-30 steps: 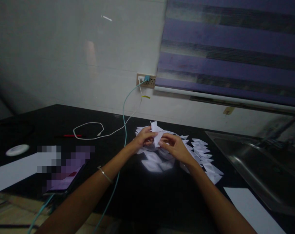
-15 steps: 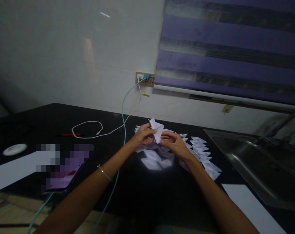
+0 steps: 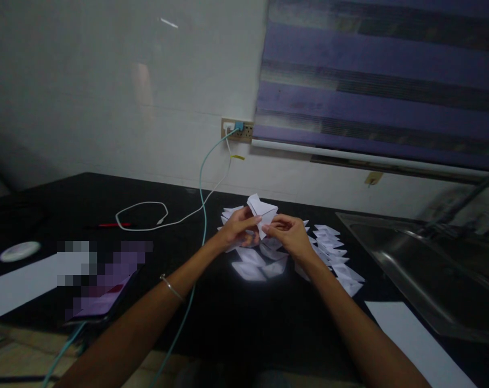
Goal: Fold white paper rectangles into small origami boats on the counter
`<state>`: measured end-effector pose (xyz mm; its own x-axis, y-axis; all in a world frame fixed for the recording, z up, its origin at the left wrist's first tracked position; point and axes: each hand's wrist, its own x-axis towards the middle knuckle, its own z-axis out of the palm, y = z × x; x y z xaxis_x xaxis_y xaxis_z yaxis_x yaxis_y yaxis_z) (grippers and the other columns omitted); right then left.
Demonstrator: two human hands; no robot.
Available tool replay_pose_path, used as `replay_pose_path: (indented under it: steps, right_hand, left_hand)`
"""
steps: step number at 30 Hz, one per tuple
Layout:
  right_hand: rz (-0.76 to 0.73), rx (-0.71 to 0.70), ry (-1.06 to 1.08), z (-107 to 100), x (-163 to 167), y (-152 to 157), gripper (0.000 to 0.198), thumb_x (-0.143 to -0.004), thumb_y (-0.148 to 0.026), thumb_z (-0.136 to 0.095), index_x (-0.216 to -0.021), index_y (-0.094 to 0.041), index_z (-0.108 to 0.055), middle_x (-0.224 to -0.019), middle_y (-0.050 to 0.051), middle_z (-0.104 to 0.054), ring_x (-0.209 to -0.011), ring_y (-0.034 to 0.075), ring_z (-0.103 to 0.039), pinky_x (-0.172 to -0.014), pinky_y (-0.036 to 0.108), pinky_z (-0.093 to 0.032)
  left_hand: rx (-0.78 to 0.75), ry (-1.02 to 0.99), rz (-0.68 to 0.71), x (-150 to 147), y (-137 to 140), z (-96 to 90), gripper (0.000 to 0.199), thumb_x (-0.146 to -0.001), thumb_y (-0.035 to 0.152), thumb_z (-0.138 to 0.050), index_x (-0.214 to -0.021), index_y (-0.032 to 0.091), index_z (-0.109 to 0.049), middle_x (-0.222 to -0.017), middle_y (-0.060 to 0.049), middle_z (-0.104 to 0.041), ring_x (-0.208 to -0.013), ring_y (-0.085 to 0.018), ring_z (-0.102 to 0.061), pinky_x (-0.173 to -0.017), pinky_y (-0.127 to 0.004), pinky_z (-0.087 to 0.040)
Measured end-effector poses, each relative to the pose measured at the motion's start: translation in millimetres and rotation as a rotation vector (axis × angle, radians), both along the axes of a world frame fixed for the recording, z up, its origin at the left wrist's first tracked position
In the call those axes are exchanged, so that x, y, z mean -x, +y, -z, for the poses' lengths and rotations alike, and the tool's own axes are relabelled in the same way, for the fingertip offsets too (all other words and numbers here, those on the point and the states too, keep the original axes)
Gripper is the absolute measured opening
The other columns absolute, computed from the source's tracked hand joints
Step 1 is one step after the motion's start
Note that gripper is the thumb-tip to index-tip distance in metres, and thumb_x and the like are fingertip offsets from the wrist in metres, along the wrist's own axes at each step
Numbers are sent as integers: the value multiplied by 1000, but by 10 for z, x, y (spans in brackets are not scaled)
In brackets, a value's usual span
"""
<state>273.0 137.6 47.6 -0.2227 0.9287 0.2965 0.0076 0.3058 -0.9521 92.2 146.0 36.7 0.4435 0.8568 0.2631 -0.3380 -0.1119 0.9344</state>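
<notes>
A folded white paper piece (image 3: 264, 209) is held up between my two hands, over the black counter. My left hand (image 3: 240, 229) grips it from the left, thumb across its front. From the right, my right hand (image 3: 287, 231) pinches its lower edge between thumb and fingers. Below and behind the hands lie several folded paper pieces (image 3: 250, 264), partly hidden by the hands. A row of similar folded papers (image 3: 333, 250) overlaps to the right of my right forearm.
A metal sink (image 3: 393, 258) is set into the counter (image 3: 236, 318) at right, beside a white paper sheet (image 3: 414, 334). At left are a phone (image 3: 103, 296), another white sheet (image 3: 22, 291), a white disc (image 3: 20, 251) and a red pen (image 3: 114, 224). A teal cable (image 3: 204, 215) crosses behind my left forearm.
The folded paper is turned and shows a wider face. My right-hand fingers have closed into a pinch at its lower right edge. The camera view has shifted slightly.
</notes>
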Motion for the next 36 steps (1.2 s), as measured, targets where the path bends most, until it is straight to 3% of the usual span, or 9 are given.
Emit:
replay_pose_path:
  steps: [6, 11, 16, 22, 25, 28, 32, 36]
  right_hand:
    - [-16, -24, 14, -9, -33, -15, 28, -62, -36, -85, -67, -16, -66, -58, 0, -66, -52, 13, -58, -50, 24, -42]
    - [-15, 10, 65, -38, -8, -68, 31, -62, -36, -85, -61, -16, -62, -51, 0, -63, -45, 11, -54, -46, 23, -38]
    - [-24, 57, 88, -22, 70, -107, 29, -62, -38, -85, -64, -16, -67, -57, 3, -67, -50, 14, -60, -51, 26, -47]
    - [-119, 83, 127, 43, 108, -93, 30, -72, -46, -78, -75, -17, -72, -68, 4, -70, -58, 20, -68, -64, 35, -58]
    - [-174, 78, 164, 33, 101, -96, 33, -78, -51, -71, -75, -18, -71, -72, 3, -69, -66, 21, -69, -71, 38, -59]
    - [-159, 27, 129, 4, 93, -100, 28, -75, -47, -75, -77, -18, -71, -78, 3, -69, -73, 19, -69, -76, 36, -58]
    - [-115, -68, 43, -6, 88, -90, 25, -71, -36, -80, -87, -19, -72, -82, 4, -73, -77, 19, -69, -78, 34, -56]
    - [-147, -65, -6, 25, 73, -73, 18, -75, -32, -75, -85, -18, -71, -78, 4, -73, -74, 18, -70, -74, 32, -55]
  left_hand:
    - [16, -31, 85, 68, 58, 73, 58, -79, 61, -66, -113, 16, -50, -65, -4, -66, -44, -18, -64, -31, -18, -36]
    - [-72, 79, 23, 49, -25, 74, 53, -83, 63, -60, -104, 14, -55, -66, -5, -66, -46, -16, -63, -35, -19, -36]
    - [-269, 221, -145, -35, -158, 27, 46, -85, 57, -61, -103, 14, -59, -67, -2, -63, -46, -10, -56, -43, -20, -39]
    - [-319, 292, -244, -50, -121, 68, 46, -89, 61, -51, -91, 16, -57, -57, 3, -51, -43, -9, -45, -42, -21, -35]
    - [-338, 288, -298, -56, -124, 42, 48, -89, 63, -49, -88, 16, -56, -60, 2, -52, -46, -9, -44, -42, -22, -35]
    - [-366, 272, -350, -53, -135, 6, 48, -88, 64, -51, -86, 16, -55, -65, 1, -53, -50, -10, -46, -45, -22, -37]
    - [-341, 245, -312, -19, -104, 18, 46, -86, 63, -55, -87, 17, -53, -59, 5, -46, -45, -8, -41, -42, -21, -34]
    - [-258, 194, -255, 4, -70, 42, 49, -84, 67, -54, -85, 18, -49, -51, 8, -40, -39, -7, -36, -38, -19, -29]
